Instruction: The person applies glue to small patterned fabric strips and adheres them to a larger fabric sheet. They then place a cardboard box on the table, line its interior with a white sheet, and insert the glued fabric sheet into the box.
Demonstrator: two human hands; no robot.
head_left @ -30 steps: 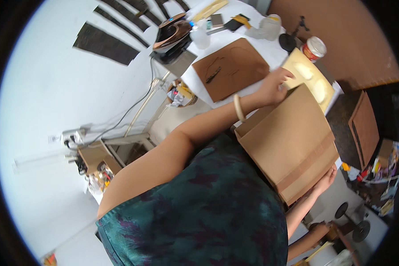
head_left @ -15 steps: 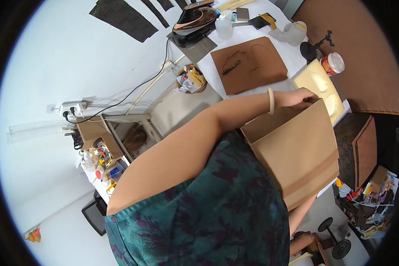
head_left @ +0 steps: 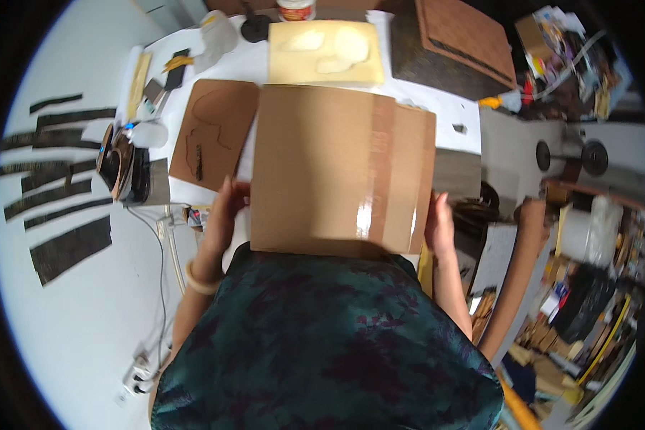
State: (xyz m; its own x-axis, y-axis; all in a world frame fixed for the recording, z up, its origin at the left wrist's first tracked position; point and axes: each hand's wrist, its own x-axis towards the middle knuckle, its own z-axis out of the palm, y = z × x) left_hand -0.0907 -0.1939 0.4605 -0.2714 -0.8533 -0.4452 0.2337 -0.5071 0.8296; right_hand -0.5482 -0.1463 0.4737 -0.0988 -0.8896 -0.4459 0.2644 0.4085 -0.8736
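Observation:
A brown cardboard box (head_left: pixel 312 165) stands in front of my body at the table's near edge, its broad flat side toward me. A strip of brown tape runs down its right part. At the box's left edge is my left hand (head_left: pixel 226 215), fingers curled toward the side, with a pale bangle on the wrist. My right hand (head_left: pixel 441 228) is at the opposite edge, its fingers pointing up along the cardboard. The two hands hold the box between them. Some fingertips are hidden at the edges or blurred.
Left of the box lies a brown sheet (head_left: pixel 226 118) with drawn outlines and a small dark strip. Behind is a cream slab (head_left: pixel 283 68) with pale shapes. An iron (head_left: pixel 125 168) and a white bottle (head_left: pixel 150 135) stand farther left. Dark brown boards (head_left: pixel 466 36) lie back right.
My view has turned to face the table. The box now stands squarely before me; my left hand has moved from its upper edge to its left side, and my right hand has come into view.

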